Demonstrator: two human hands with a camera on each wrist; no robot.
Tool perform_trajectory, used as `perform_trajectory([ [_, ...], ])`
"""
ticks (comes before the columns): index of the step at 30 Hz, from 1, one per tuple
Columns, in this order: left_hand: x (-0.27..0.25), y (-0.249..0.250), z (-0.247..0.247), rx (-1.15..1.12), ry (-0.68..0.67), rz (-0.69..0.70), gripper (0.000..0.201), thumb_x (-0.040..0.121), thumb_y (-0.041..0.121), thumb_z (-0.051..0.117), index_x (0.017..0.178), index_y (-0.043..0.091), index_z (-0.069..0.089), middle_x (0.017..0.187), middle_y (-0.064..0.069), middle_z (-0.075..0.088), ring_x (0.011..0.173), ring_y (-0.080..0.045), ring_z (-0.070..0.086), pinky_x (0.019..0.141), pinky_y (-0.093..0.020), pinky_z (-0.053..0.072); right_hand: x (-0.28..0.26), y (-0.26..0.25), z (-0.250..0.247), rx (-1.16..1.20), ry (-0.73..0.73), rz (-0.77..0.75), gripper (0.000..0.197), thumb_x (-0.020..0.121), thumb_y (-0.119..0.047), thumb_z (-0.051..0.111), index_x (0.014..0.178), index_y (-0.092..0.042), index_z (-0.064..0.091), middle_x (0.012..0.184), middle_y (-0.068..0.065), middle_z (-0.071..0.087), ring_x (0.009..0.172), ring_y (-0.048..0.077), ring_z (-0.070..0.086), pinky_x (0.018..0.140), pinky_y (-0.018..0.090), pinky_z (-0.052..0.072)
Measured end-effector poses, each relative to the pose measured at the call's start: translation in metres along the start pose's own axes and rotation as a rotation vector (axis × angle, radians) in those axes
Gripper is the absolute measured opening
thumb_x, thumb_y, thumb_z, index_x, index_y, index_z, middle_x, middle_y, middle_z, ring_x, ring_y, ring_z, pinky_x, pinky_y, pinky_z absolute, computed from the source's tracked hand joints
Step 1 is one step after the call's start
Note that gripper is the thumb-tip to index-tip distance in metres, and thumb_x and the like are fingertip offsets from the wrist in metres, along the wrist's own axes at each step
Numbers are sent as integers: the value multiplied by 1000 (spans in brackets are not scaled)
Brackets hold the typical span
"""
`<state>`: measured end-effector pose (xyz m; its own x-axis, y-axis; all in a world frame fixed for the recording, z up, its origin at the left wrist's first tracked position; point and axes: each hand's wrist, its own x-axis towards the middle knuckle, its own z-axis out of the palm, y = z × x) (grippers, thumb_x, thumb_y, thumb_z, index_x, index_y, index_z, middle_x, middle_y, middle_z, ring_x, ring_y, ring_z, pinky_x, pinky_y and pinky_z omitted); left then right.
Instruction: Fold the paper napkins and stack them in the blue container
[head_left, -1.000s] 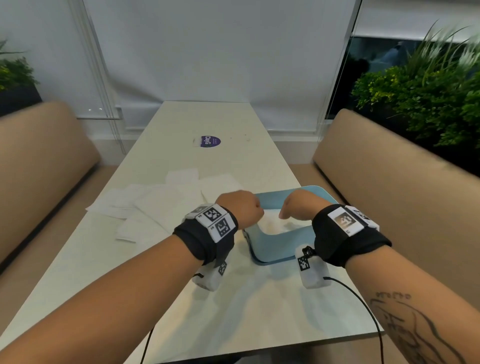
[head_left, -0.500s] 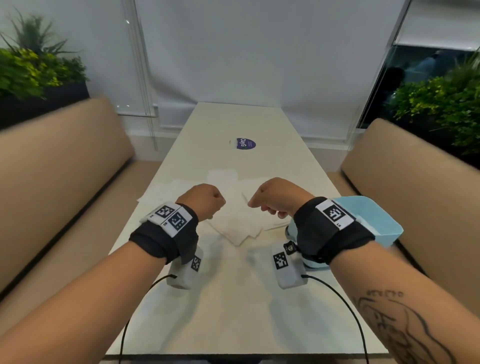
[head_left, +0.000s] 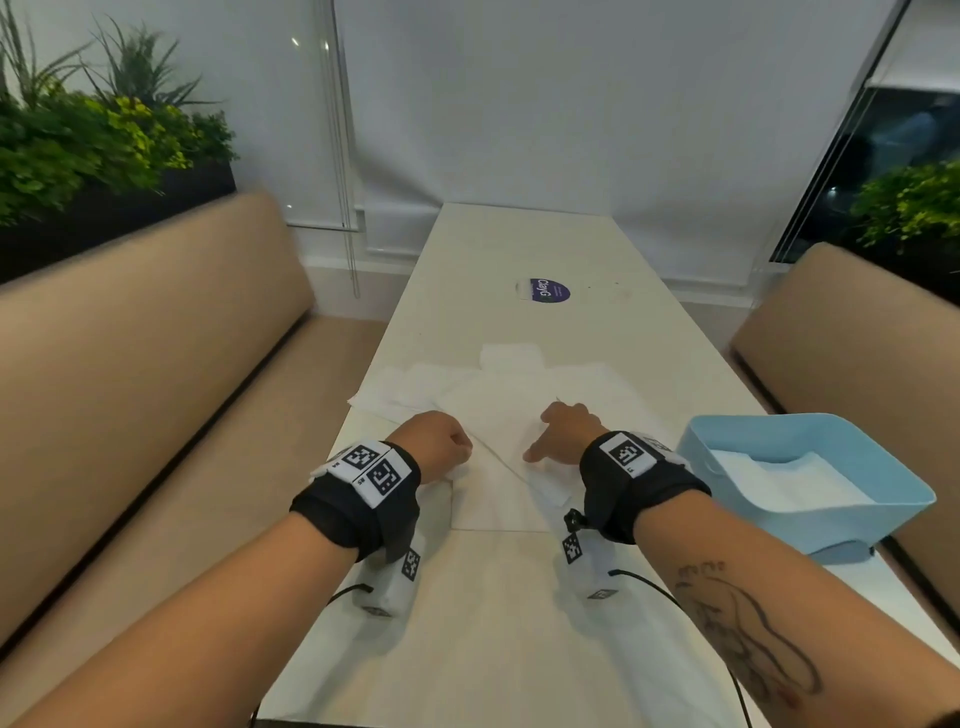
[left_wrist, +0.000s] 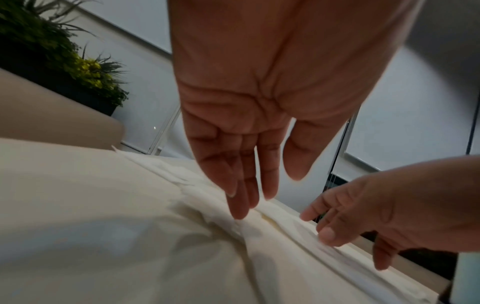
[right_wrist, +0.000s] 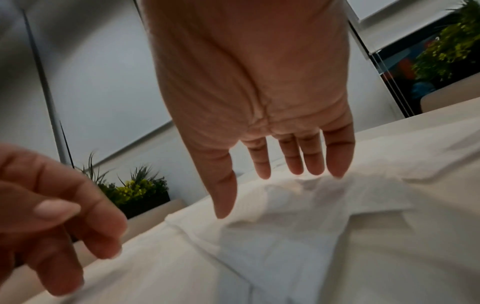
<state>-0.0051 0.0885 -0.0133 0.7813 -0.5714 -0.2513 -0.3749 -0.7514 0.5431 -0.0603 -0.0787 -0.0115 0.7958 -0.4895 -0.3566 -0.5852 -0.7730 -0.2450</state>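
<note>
Partly done: folded napkins (head_left: 779, 483) sit in the container (head_left: 831, 530) at 3 o'clock, while loose napkins (head_left: 498, 400) are spread on the table (head_left: 493, 623) at 12. Left hand (head_left: 439, 441) and right hand (head_left: 566, 434) both have straight fingers and grip nothing. Their tips are on the top sheet, though right contact is probably light; the view is blurred.

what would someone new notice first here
The left hand and right hand reach with straight fingers onto loose white napkins spread across the table. On the table's right side sits the blue container, with folded napkins inside.
</note>
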Motion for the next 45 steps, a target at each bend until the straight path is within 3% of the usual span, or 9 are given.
perform_trajectory([
  [10,14,9,8,-55,-24,-10,25,93,16,51,114,7,61,119,-8,62,112,-22,57,93,-26,41,21,6,0,159,-39,34,86,68,-22,84,136,-7,32,134,11,44,124,29,45,98,35,42],
  [16,21,17,16,-75,-38,-41,30,92,20,54,121,12,57,124,-7,58,114,-22,56,97,-29,42,24,18,-2,458,-8,-10,51,83,-10,69,127,0,44,131,14,49,120,27,49,93,30,41],
  [18,22,18,19,-101,-34,-54,30,92,21,54,121,12,56,118,-8,60,108,-23,58,94,-30,43,25,20,-1,665,11,-6,33,84,-4,64,113,-9,49,120,14,54,100,27,54,75,31,46],
  [23,19,26,20,-614,68,-179,33,96,26,48,124,9,41,82,-9,58,62,-19,54,53,-24,47,12,15,-9,1102,-17,-56,17,87,3,51,93,-13,52,92,9,55,81,26,55,62,33,50],
  [26,16,28,17,-951,48,-236,49,97,29,48,139,12,27,84,-14,56,63,-23,57,59,-31,49,-2,13,-16,1170,-56,-143,18,88,1,50,83,-13,60,88,7,57,80,25,56,63,35,54],
  [30,14,27,9,-1295,91,-209,56,94,13,54,143,17,25,96,-13,57,76,-25,59,67,-35,52,-24,13,-22,1152,-125,-209,12,88,-5,53,84,-12,63,80,3,61,69,18,59,57,28,50],
  [36,10,24,6,-1302,237,-108,60,85,-11,51,135,21,41,128,-11,50,111,-31,53,76,-36,50,-39,14,-20,1055,-129,-233,10,88,-17,57,94,-11,63,70,5,61,60,18,60,54,27,46],
  [40,1,23,0,-1278,172,-53,49,85,-12,37,119,16,57,117,-18,56,95,-31,56,79,-36,49,-29,24,-11,912,189,-168,31,94,-8,38,116,-20,58,71,3,57,59,16,54,51,24,42],
  [45,-7,26,-9,-1355,152,-67,43,87,-9,35,116,7,62,89,-9,58,75,-23,57,74,-33,51,-23,34,1,268,495,-443,67,89,-1,51,143,-36,33,121,1,45,96,17,53,77,28,48],
])
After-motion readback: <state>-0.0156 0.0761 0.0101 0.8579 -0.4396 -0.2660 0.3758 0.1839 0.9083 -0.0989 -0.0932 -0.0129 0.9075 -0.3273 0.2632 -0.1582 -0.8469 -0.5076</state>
